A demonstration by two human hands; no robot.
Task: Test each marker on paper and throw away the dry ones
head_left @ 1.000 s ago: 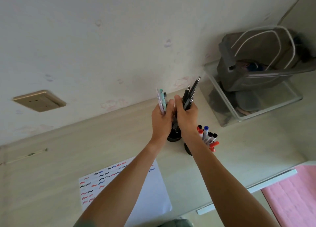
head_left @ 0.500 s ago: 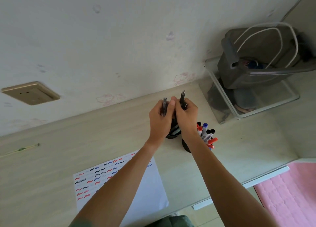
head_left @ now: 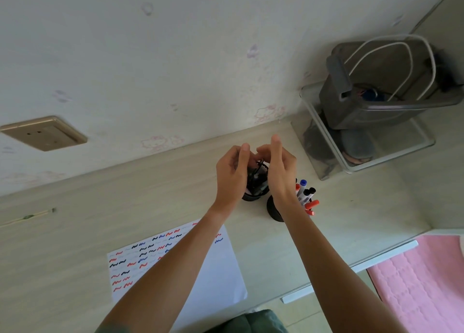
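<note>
- paper [head_left: 218,270] lies flat on the desk [head_left: 75,219] at lower left, rows of red, blue and black squiggles on it. Thin sheet, it likely slides under a pen stroke — pin it with the free hand when testing.
- left hand [head_left: 232,174] sits over the black mesh cup [head_left: 256,182], fingers loosely curled beside it. Can't tell if it touches the cup or the pens inside; nothing visibly pinched.
- black mesh cup holds dark pens, tips just showing between the two hands. Judged light and tippy, so steady the base before pulling anything out.
- right hand [head_left: 280,169] is on the cup's right side, fingers relaxed and mostly straight, index raised, holding nothing.
- markers [head_left: 306,197] with red, blue and black caps stand in a second dark holder [head_left: 273,209], just right of the right wrist. Stiff, light, smooth plastic barrels — grip mid-barrel, since a cap may pop off if it's pulled by the cap.
- clear bin [head_left: 364,144] with a grey bag sits far right against the wall.
</note>
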